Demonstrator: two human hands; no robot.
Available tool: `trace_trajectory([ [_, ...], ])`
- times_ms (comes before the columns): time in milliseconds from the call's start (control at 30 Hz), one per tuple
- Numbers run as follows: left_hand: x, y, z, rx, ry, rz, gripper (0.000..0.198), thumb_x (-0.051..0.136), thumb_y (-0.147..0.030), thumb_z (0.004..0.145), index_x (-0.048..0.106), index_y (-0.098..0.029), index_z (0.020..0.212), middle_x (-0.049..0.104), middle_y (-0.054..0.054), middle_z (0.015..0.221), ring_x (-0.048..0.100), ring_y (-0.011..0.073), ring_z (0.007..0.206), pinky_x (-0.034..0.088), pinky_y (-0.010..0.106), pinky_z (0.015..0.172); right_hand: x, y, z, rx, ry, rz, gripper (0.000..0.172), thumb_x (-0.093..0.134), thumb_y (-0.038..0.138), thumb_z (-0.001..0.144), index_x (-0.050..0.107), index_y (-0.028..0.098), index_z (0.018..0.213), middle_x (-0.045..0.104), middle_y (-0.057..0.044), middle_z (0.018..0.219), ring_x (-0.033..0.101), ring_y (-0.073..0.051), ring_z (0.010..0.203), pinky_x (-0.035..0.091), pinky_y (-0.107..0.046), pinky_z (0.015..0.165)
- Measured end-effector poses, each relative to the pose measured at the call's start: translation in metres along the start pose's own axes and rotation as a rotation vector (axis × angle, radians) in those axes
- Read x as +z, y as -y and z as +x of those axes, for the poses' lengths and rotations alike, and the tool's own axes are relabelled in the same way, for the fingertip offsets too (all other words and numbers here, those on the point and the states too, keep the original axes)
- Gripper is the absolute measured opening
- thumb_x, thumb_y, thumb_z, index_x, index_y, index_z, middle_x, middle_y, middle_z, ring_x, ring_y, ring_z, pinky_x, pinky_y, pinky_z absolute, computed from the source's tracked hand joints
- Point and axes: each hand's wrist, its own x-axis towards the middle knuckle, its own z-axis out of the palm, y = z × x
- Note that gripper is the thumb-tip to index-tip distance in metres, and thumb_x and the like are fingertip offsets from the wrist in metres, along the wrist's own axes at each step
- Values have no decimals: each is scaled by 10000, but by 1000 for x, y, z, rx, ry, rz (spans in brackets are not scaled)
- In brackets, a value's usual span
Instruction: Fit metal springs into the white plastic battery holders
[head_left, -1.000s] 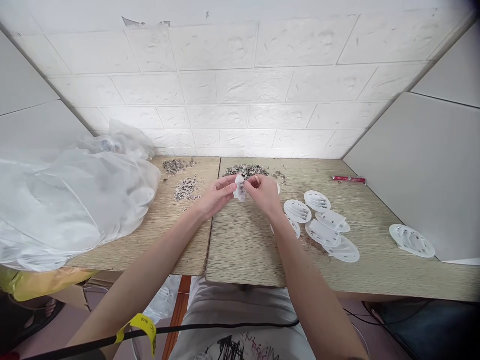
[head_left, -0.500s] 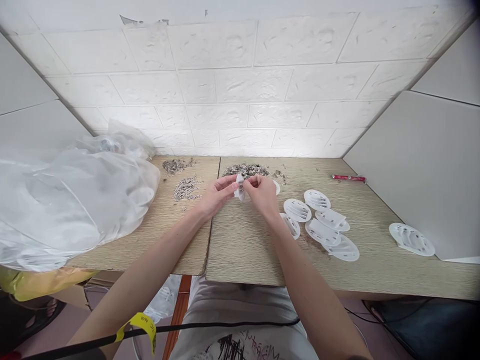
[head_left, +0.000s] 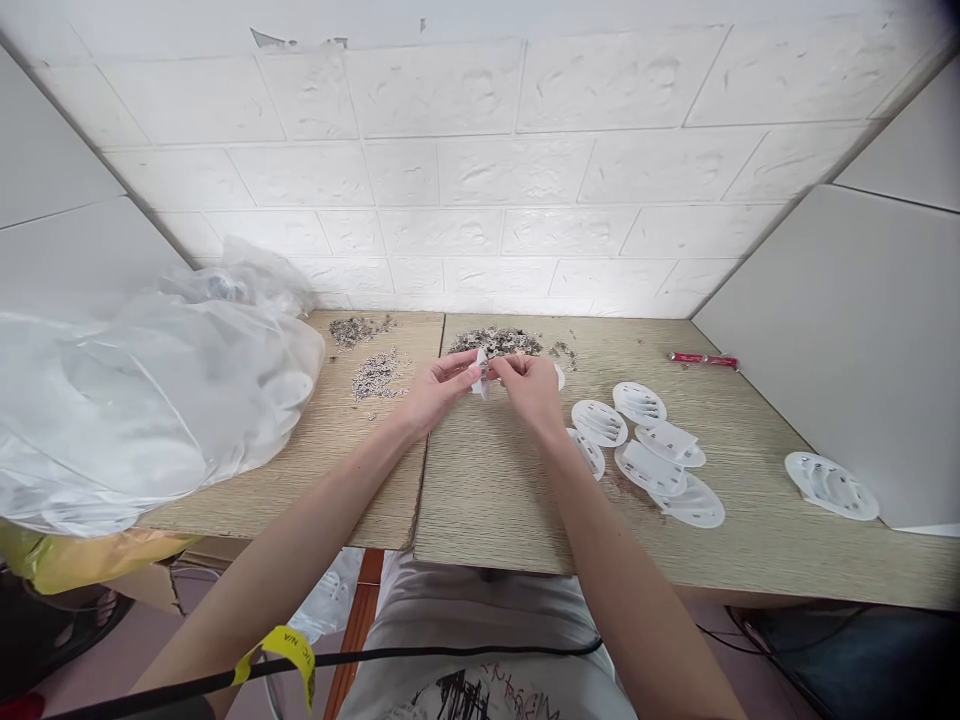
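My left hand (head_left: 439,392) pinches a white round plastic piece (head_left: 481,374), which is turned nearly edge-on above the table. My right hand (head_left: 531,388) has its thumb and fingertips pressed together at the right face of that piece; whatever they hold is too small to make out. Just behind the hands lies a heap of small metal parts (head_left: 495,341). To the right of my right forearm, several similar white plastic discs (head_left: 599,423) with metal bits in them lie spread and partly overlapping. Another disc is mostly hidden behind my right hand.
Two piles of tiny metal parts (head_left: 377,374) lie left of the table seam. A big translucent plastic bag (head_left: 150,400) fills the left side. A red pen-like stick (head_left: 703,360) and a lone white disc (head_left: 831,486) lie far right. A black cable (head_left: 450,651) crosses before my body.
The view has shifted slightly. The white piece has turned a little more edge-on, and my right fingers have moved slightly at its face. Both hands keep their places.
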Motion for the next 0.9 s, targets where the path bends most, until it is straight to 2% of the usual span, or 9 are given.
trace_trajectory([
  [167,-1,1,1,3,-2,32,402,798,-330,678,725,-181,1044,732,109,1005,664,255,987,428,420,955,-2,1,-1,8,53,-9,248,566,342,728,662,166,583,526,23,501,391,-104,492,340,-260,523],
  [300,-4,0,2,0,-15,31,382,782,-343,696,727,-181,1038,726,101,1029,656,237,981,449,395,933,-3,-1,3,13,69,50,242,591,367,716,670,169,603,589,0,564,438,-115,540,361,-251,539],
  [433,-6,-2,2,1,20,26,380,745,-376,736,725,-179,1060,713,106,1071,644,238,1013,451,386,939,-5,-3,5,35,73,74,252,591,390,718,670,174,613,615,-12,606,454,-126,570,355,-248,531],
  [667,-7,-2,3,-28,32,24,357,732,-364,752,727,-162,1046,710,117,1061,637,237,1012,470,381,926,-5,-1,2,-9,74,-19,264,576,355,736,643,173,557,400,49,453,299,-89,470,253,-252,490],
  [800,-8,-4,3,-36,35,20,313,697,-372,783,730,-132,982,706,128,1061,635,232,1013,481,358,904,-4,-3,4,0,108,41,251,591,362,732,664,166,594,522,20,522,383,-100,516,291,-247,507],
  [900,-7,-6,3,-49,-15,-47,290,667,-365,809,724,-116,948,700,131,1069,639,217,999,487,345,909,-5,-3,6,66,137,180,219,622,366,708,687,164,655,638,-14,639,447,-107,578,331,-237,533],
])
